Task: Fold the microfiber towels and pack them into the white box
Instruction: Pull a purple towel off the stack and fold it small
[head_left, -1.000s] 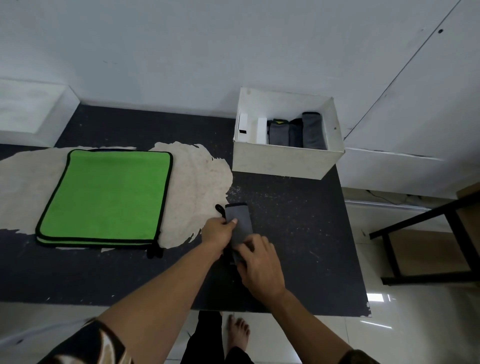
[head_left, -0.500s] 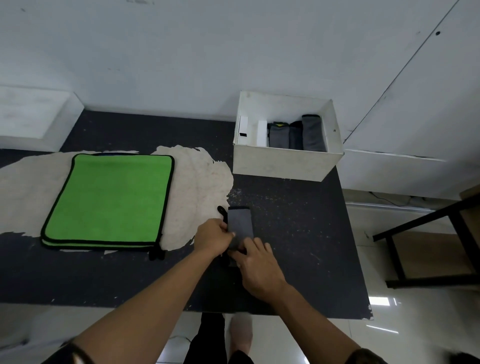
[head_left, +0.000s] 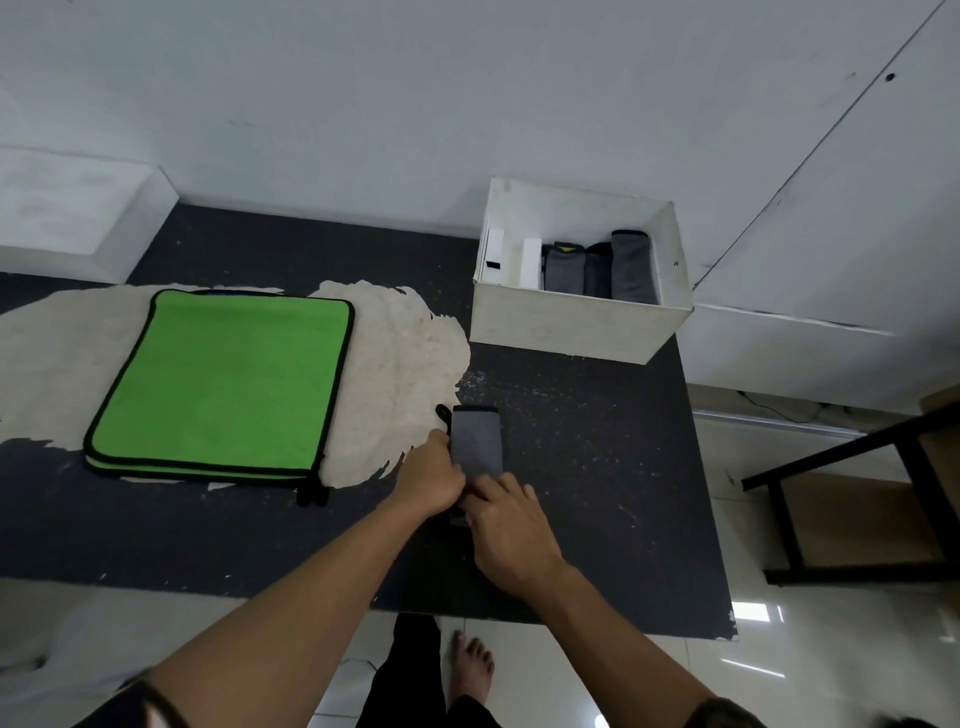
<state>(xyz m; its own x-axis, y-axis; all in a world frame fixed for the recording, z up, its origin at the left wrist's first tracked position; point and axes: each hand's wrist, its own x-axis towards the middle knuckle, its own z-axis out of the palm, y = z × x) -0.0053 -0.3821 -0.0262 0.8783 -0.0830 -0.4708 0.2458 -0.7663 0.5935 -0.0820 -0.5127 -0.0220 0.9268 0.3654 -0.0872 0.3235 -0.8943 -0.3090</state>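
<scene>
The narrow grey microfiber towel (head_left: 475, 441), folded into a slim upright-running strip with a black hem and a small black hanging loop (head_left: 442, 411) at its far left corner, lies flat on the dark speckled table (head_left: 597, 457), near its front edge and in front of the white box. The left hand (head_left: 431, 480) is closed on the strip's left edge, and the right hand (head_left: 506, 525) presses down over its near end, fingers curled onto the cloth; both are holding the towel rather than spread wide. The cloth looks soft, light and limp, so it will likely spring open or sag if let go. A pinch across the folded near end, with the other hand steadying the long edge, seems the safest hold, keeping the layers together for the next fold or the lift.

Beyond it, the white rectangular cardboard box (head_left: 571, 327) stands open, with three dark grey folded towels (head_left: 597, 267) set on end along its right side and free room on the left. To the left, well apart, a bright green microfiber towel with black trim (head_left: 223, 384) lies flat on a pale, worn patch (head_left: 410, 353) of the table, apparently stacked on others and not yet folded.
</scene>
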